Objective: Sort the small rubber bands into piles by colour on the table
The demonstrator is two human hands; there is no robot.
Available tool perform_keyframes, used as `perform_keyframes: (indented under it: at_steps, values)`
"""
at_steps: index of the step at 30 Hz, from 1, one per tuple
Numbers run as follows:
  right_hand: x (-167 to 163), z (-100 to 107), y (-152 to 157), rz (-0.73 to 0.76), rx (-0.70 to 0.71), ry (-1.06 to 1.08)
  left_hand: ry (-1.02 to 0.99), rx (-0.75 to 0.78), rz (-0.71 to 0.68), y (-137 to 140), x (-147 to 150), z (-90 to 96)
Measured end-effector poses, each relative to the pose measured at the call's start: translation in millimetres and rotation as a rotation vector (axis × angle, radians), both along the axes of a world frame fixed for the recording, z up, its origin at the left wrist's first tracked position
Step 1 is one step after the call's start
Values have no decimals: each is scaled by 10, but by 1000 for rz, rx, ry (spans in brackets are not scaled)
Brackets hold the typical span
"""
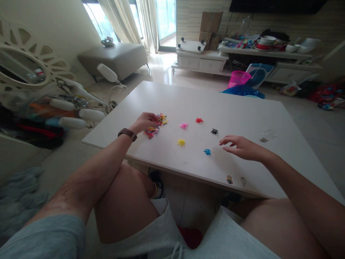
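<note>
- L hand [144, 122]: fingers curled at mixed pile [151, 132], table's [172, 97] L side; grip can't tell.
- R hand [241, 148]: part-open, nothing visibly held, nr blue pile [207, 151].
- Done, appar.: 5 one-colour piles [183, 126], sep.; remaining: mixed pile, unsorted.

Multicoloured pile [151, 132], black cluster [214, 131] — white table [172, 97]
</note>
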State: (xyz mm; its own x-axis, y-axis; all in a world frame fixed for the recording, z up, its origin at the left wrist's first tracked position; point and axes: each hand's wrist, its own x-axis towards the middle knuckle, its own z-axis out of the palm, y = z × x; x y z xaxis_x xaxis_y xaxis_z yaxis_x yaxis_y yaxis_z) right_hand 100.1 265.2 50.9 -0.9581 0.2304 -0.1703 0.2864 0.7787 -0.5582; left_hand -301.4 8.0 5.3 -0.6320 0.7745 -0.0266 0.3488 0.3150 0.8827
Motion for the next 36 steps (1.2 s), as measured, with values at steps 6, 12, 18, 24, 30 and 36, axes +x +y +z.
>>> perform_keyframes:
  at_steps: [6,12,18,24,30,36]
  values:
    - [-23,-22,-31,5,14,-15,-44,7,-129,201,222,86]
    - [-98,-68,-162,-2,20,24,-43,9,-340,553,583,104]
    - [-211,-207,-378,17,-63,140,-83,56,-588,910,1061,10]
    - [-296,-280,-511,131,-58,196,-105,160,-762,1127,1412,-39]
    - [-309,-346,-473,146,11,267,-155,167,-796,1197,1515,-12]
    - [-314,-352,-484,160,-16,308,-175,121,-795,1129,1468,44]
